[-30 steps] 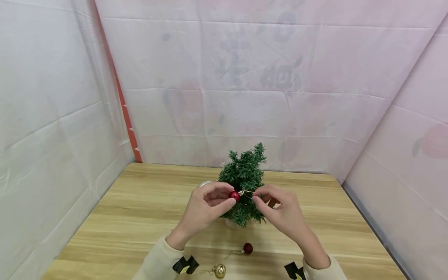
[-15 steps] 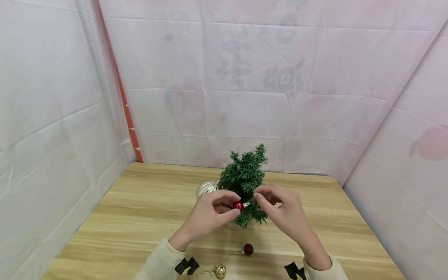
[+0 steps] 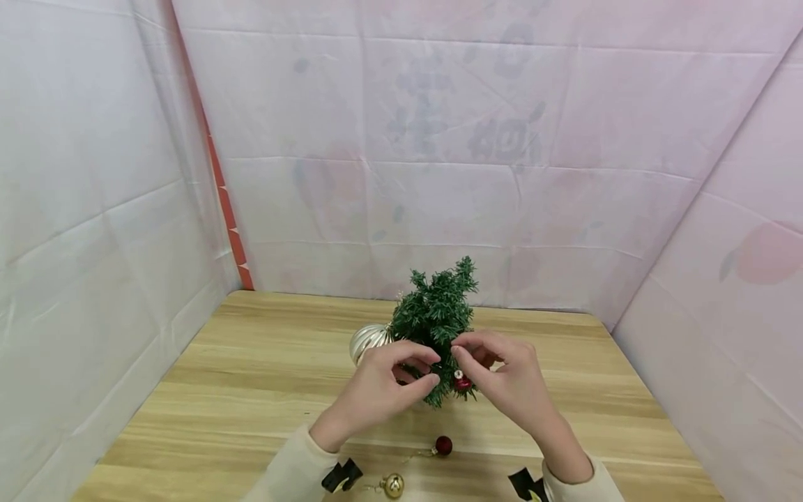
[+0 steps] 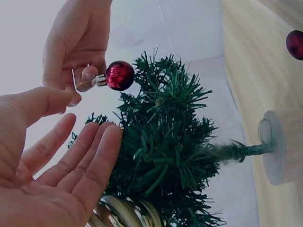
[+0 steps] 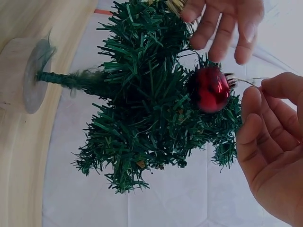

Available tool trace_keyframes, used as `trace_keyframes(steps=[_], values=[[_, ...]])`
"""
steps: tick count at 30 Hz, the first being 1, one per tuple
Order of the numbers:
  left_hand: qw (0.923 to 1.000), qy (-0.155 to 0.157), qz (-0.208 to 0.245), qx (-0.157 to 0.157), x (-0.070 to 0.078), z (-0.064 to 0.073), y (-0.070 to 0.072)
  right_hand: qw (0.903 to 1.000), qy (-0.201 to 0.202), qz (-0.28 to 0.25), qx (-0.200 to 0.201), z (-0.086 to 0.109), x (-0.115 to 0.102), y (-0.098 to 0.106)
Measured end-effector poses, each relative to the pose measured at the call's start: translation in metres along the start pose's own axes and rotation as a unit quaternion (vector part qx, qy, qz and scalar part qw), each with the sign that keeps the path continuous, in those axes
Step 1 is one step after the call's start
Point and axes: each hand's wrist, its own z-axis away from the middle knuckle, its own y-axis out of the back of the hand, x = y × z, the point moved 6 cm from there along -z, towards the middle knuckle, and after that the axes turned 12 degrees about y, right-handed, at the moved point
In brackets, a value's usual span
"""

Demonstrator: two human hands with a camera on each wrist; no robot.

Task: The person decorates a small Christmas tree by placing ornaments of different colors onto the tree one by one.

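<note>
My right hand (image 3: 505, 369) pinches the thin gold hanging loop of a shiny red Christmas bauble (image 5: 211, 90) between thumb and index finger. The bauble (image 3: 463, 381) dangles below those fingertips, in front of a small green artificial Christmas tree (image 3: 439, 307). To its left my left hand (image 3: 389, 383) holds nothing; its fingers are spread and relaxed, close to the branches. In the left wrist view the red bauble (image 4: 120, 75) hangs beyond the left fingertips, its silver cap toward the right hand (image 4: 78, 52). The tree's pale round base (image 4: 284, 146) stands on the table.
A large ribbed silver-gold bauble (image 3: 369, 340) is at the tree's left side. Nearer the front of the wooden table (image 3: 207, 390) lie a dark red bauble (image 3: 443, 445) and a small gold bauble (image 3: 393, 485), each with a loop. Pale curtains (image 3: 439, 139) enclose the table.
The left hand has let go of the red bauble, its fingers opening. The bauble now hangs from the right hand by its loop. Both hands stay in front of the tree.
</note>
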Motion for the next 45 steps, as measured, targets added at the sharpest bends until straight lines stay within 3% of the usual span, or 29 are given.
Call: trace_keyframes(steps=[4,8,15,23,33,39,45], values=[[0.9984,-0.030,-0.040,0.028,0.008,-0.003,-0.005,1.0000,0.004,0.008,0.004,0.001,-0.001,-0.001],[0.9911,-0.063,-0.092,0.073,0.016,-0.006,-0.009,0.9998,0.008,0.017,0.006,0.001,-0.001,-0.002],[0.9794,-0.090,-0.126,0.130,0.023,-0.009,-0.009,0.9998,0.007,0.019,-0.002,-0.001,0.003,-0.004],[0.9760,-0.061,-0.130,0.163,0.020,-0.014,-0.006,0.9990,-0.007,0.044,-0.001,0.000,0.012,-0.002],[0.9657,-0.046,-0.142,0.212,0.018,-0.020,-0.006,0.9967,-0.029,0.075,0.005,-0.002,0.021,-0.001],[0.9514,-0.047,-0.179,0.246,0.021,-0.023,-0.007,0.9939,-0.053,0.094,0.024,-0.003,0.026,-0.001],[0.9353,-0.041,-0.225,0.270,0.020,-0.023,-0.008,0.9935,-0.046,0.101,0.027,-0.003,0.026,-0.003]])
